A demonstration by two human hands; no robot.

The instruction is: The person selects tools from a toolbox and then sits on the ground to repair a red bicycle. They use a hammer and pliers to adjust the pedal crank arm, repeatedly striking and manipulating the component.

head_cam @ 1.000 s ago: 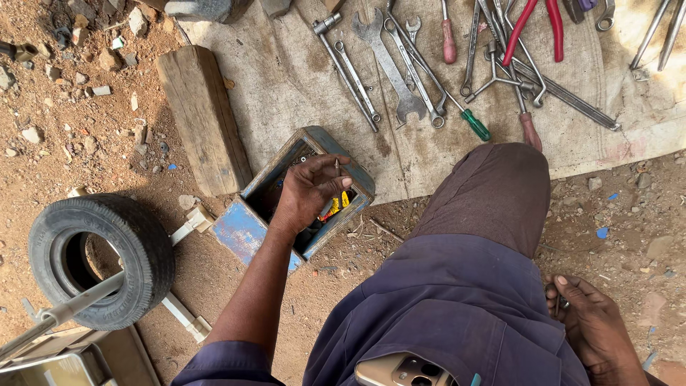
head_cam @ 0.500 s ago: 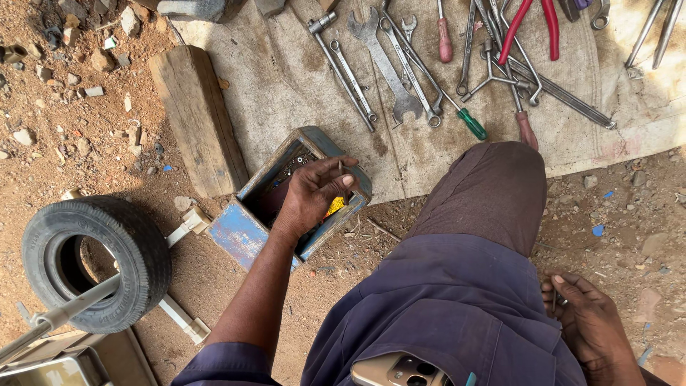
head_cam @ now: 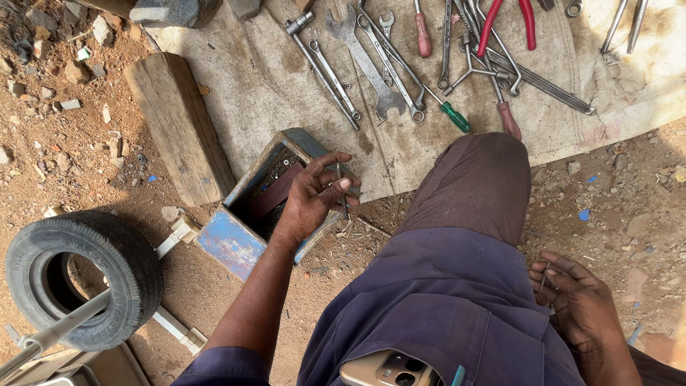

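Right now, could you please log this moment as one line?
left hand: pinching small metal piece over blue wooden box | right hand: holding thin pin | spanners: on mat

head view | scene is being viewed from above, steeply downward | close range over lap, blue box point(head_cam: 268, 204) and tool mat point(head_cam: 429, 107) | no second view being offered

1. A gold-coloured smartphone point(head_cam: 386, 369) with a dark camera block is poking, back side up, out of the dark blue trouser pocket at the bottom edge; its screen is facing away; no packages, labels or signs are showing.
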